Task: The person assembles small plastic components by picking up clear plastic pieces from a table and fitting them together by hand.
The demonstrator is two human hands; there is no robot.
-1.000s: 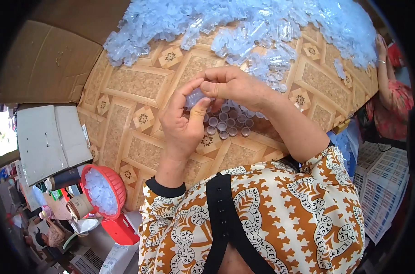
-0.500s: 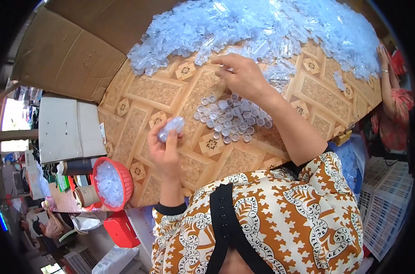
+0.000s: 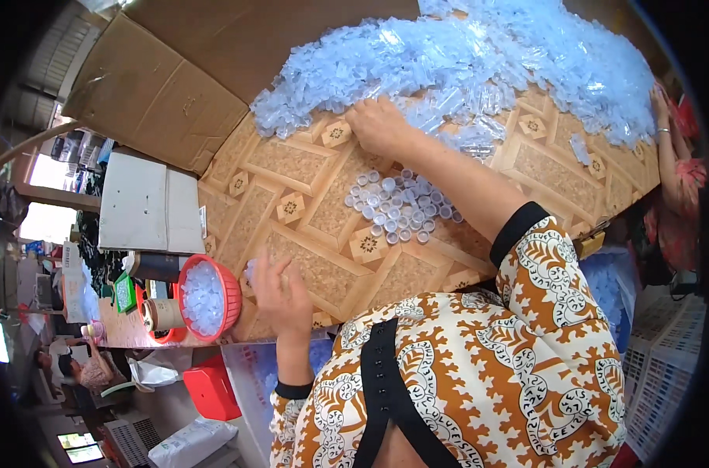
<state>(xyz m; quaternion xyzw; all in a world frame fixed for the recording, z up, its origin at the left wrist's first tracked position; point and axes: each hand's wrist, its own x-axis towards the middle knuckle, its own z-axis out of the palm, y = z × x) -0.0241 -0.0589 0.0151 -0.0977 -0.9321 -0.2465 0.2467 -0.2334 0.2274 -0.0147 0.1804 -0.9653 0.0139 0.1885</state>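
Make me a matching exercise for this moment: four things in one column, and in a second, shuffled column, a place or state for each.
Things
1. red round plastic basket
2. small round clear plastic caps
3. heap of bluish clear plastic pieces
4. the person's bare right grip

Places or states
A. piled along the far side of the patterned brown tabletop
B. at the heap's near edge
C. filled with pale translucent pieces
D. in a loose cluster on the tabletop, nearer the person than the heap

Right pairs: 1-C, 2-D, 3-A, 4-B
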